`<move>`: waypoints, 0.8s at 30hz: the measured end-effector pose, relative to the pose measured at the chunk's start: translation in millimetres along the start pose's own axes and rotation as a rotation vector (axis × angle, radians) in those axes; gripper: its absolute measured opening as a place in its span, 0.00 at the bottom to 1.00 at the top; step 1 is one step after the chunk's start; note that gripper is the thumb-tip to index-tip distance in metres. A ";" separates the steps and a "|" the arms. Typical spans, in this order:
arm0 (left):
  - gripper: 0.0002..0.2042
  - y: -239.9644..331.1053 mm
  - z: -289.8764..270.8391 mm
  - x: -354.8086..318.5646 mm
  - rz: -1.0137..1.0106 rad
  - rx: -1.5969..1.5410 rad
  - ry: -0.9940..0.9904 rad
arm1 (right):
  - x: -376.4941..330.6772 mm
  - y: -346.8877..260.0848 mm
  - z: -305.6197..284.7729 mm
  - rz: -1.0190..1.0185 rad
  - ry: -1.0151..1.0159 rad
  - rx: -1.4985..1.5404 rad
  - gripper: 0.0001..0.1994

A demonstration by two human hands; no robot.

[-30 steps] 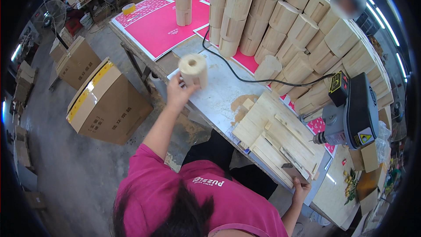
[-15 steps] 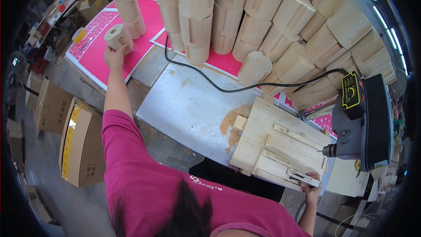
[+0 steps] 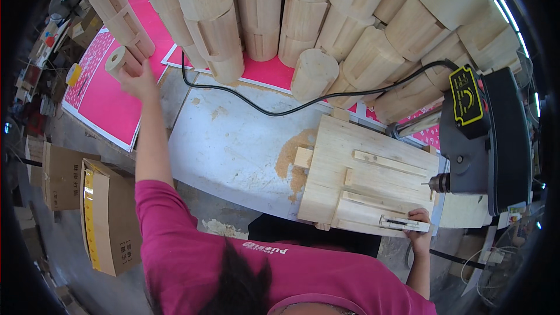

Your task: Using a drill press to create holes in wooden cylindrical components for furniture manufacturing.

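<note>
At the far left, my left hand is closed around the near right side of a short wooden cylinder with a round hole in its top. This cylinder stands beside a tall stack of slotted wooden cylinders on a pink sheet. At the lower right, my right hand grips the end of a slim pale strip with a dark slot or metal part. That strip lies along the near edge of a wooden jig board fitted with narrow battens. My fingertips there are partly hidden.
A drill lies sideways at the right, its chuck facing the board. Its black cable crosses the white tabletop, where sawdust is scattered. Stacked wooden cylinders line the back. Cardboard boxes stand at the left.
The view has turned, shifting the scene leftward. My left hand has moved from the near side of the short cylinder round to its right side. My right hand stays at the strip's end.
</note>
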State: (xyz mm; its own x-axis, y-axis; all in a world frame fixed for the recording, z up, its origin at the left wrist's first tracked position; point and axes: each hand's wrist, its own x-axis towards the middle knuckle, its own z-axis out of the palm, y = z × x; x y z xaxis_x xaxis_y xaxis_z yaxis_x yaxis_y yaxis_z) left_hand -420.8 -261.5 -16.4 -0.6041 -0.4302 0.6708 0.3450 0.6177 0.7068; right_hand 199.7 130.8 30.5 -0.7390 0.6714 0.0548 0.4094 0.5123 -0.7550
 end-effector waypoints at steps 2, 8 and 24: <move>0.25 58.7 2.5 -47.6 -0.055 -0.397 -0.180 | -0.9 2.5 -1.9 0.006 0.000 0.009 0.15; 0.25 200.0 -19.3 -167.6 0.167 -0.555 -0.629 | -3.6 7.1 -1.3 -0.014 0.019 0.121 0.15; 0.35 250.5 -21.4 -188.0 0.022 -0.376 -0.666 | -19.6 20.2 -0.2 0.060 0.055 0.414 0.18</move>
State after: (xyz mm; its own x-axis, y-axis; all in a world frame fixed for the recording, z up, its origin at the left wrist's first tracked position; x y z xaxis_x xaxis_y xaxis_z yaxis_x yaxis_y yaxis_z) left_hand -205.4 -40.0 39.4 -0.8587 0.1415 0.4926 0.5112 0.3043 0.8038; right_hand 222.6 128.0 14.3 -0.6861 0.7269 0.0289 0.1929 0.2201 -0.9562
